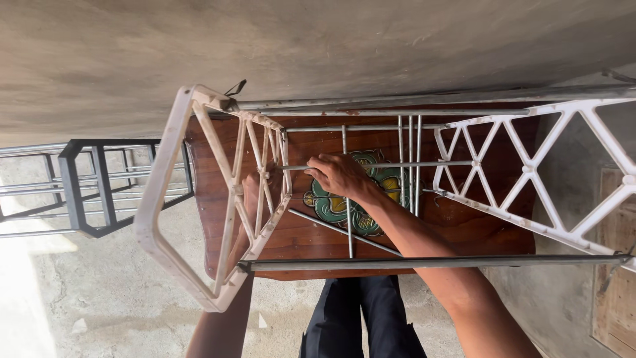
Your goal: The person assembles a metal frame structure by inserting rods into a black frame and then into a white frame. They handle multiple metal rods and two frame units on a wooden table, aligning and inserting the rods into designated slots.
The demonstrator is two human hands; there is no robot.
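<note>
White lattice panels and thin grey rods make up the rack (424, 199) that lies tipped on its side across a dark wooden desk (464, 229). The left end panel (218, 199), a white frame with criss-cross bars, stands nearest the person; a second white panel (536, 176) runs off to the right. Between them stretch the metal rods, one long one along the near edge of the desk.

The right hand (341, 176) reaches in from below, fingers curled closed around a horizontal rod (397, 164) in the middle of the rack, just above a green and yellow inlay (358, 212) set in the desk top. The left hand (255, 189) comes up behind the left end panel; it is half hidden by the lattice, and I cannot tell whether its fingers are gripping a bar or only resting against it.

Dark trousers (364, 318) show below the desk's edge. To the left, on the concrete floor, stands a black metal frame (99, 185), well apart from the rack. A rough grey wall (298, 53) fills the upper part.
</note>
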